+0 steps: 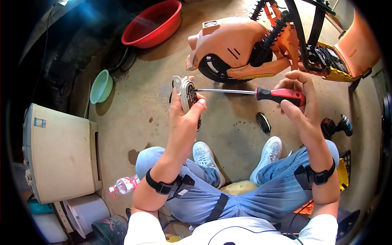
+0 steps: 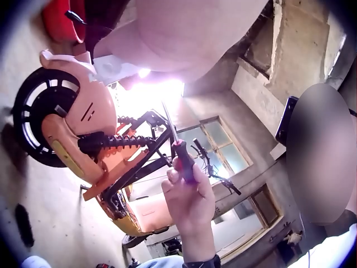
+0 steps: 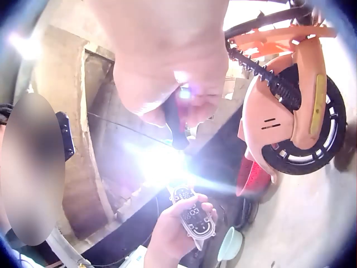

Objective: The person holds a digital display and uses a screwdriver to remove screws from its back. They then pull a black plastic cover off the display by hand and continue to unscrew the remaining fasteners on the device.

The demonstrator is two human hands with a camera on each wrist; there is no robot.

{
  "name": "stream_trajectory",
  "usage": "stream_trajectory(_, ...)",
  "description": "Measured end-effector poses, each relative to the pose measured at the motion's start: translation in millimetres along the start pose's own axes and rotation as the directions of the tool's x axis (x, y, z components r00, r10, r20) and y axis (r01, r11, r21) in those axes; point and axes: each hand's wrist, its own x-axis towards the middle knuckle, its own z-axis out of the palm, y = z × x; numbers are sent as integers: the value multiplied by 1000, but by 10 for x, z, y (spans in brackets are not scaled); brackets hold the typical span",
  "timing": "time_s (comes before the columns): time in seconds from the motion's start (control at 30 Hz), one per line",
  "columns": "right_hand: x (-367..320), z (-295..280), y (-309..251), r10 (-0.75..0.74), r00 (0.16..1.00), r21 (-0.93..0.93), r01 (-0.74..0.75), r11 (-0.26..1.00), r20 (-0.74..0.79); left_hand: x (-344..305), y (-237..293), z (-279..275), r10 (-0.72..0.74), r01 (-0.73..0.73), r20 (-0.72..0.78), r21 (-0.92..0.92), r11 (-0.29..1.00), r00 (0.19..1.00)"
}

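Observation:
My left hand (image 1: 183, 122) grips an oval instrument display (image 1: 189, 96) by its edges, raised above the floor. In the right wrist view, lit digits and symbols show on the dark face of the display (image 3: 195, 215), inside a pale rim. A thin metal bracket (image 1: 176, 81) juts from its back. My right hand (image 1: 304, 108) holds a screwdriver (image 1: 281, 96) by its red and black handle, thumb and fingers around it. The long shaft lies nearly level, pointing left, and its tip meets the display's face in the head view.
An orange scooter (image 1: 241, 38) with exposed wiring stands ahead. A black oval part (image 1: 263, 122) lies on the floor, with a cordless drill (image 1: 338, 125) farther right. Red basin (image 1: 173, 24) and green basin (image 1: 94, 92) sit back left, near a beige cabinet (image 1: 61, 151). A plastic bottle (image 1: 122, 185) is by my left knee.

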Motion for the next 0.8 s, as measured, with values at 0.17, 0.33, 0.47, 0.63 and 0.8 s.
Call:
stream_trajectory(0.17,23,-282,-263,534,834,-17,-537,843,138,-21,-10,25,2,-2,21,-9,1000,1000)
stream_trajectory(0.33,5,27,-115,150,989,-10,-150,989,10,0,-1,17,10,-10,-8,32,999,1000)
stream_trajectory(0.47,3,-176,-118,242,968,30,-244,969,64,-5,10,26,-3,3,11,0,1000,1000)
stream_trajectory(0.63,60,-232,-240,559,816,31,-568,822,147,-11,-8,45,-29,29,19,-4,1000,999)
stream_trajectory(0.8,17,-173,-193,310,930,-40,-309,950,199,33,-24,29,48,-48,-30,18,999,998)
